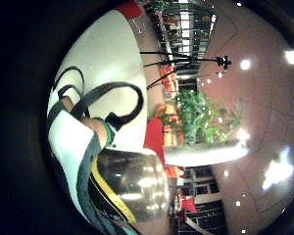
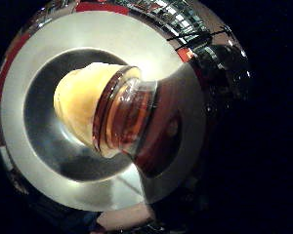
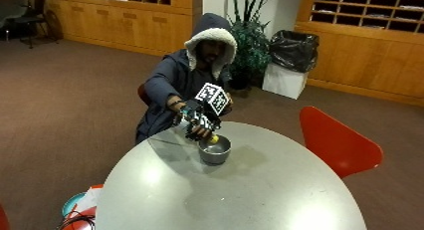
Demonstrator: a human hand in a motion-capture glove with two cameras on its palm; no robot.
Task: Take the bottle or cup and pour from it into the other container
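One bottle and one metal cup are in play on a single round grey table. The gloved right hand has its fingers curled around the bottle, holding it tilted with its yellow cap pointing down over the cup's open mouth. The cup stands on the table toward its 11 o'clock edge as seen from the outside camera. In the thumb side palm view the bottle's neck and yellow cap sit above the cup's interior. One red chair stands at about 2 o'clock of the table.
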